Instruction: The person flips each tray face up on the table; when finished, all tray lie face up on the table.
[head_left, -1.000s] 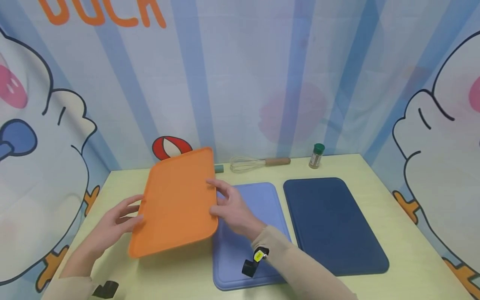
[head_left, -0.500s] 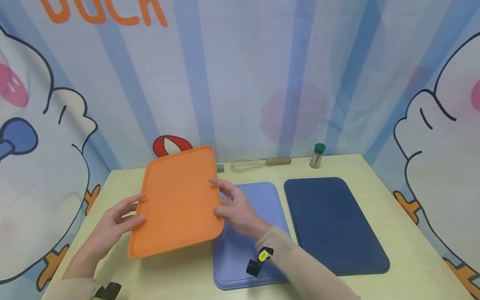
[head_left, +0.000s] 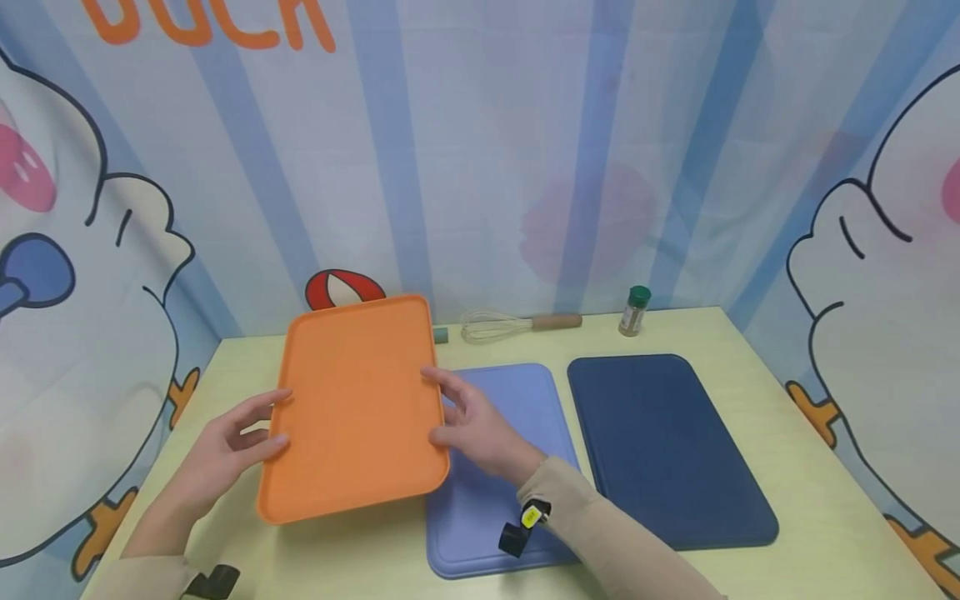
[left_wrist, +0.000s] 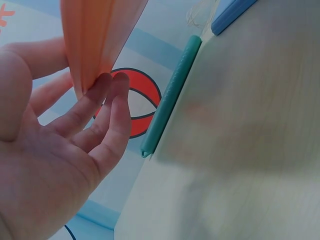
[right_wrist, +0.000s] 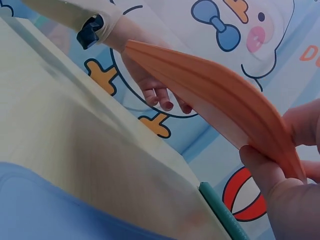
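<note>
Both hands hold an orange rectangular tray (head_left: 356,408) by its long sides, tilted above the table. My left hand (head_left: 228,442) grips the left edge, thumb on the upper face. In the left wrist view, the fingers of that hand (left_wrist: 75,115) reach under the tray's rim (left_wrist: 92,45). On the opposite edge, my right hand (head_left: 483,425) pinches the tray between thumb and fingers. The right wrist view shows the tray side-on (right_wrist: 215,95), its underside raised off the table. A light blue tray (head_left: 502,500) lies partly beneath the right hand and forearm.
A dark blue tray (head_left: 667,450) lies on the pale table (head_left: 810,517) at the right. Along the back edge are a whisk (head_left: 517,327), a green-capped spice jar (head_left: 634,312) and a teal rod (left_wrist: 172,97). A printed curtain (head_left: 487,167) hangs behind.
The orange tray's right side has shifted slightly right, and its face has turned more toward the head camera. The right hand has moved right with it; the left hand has barely moved.
</note>
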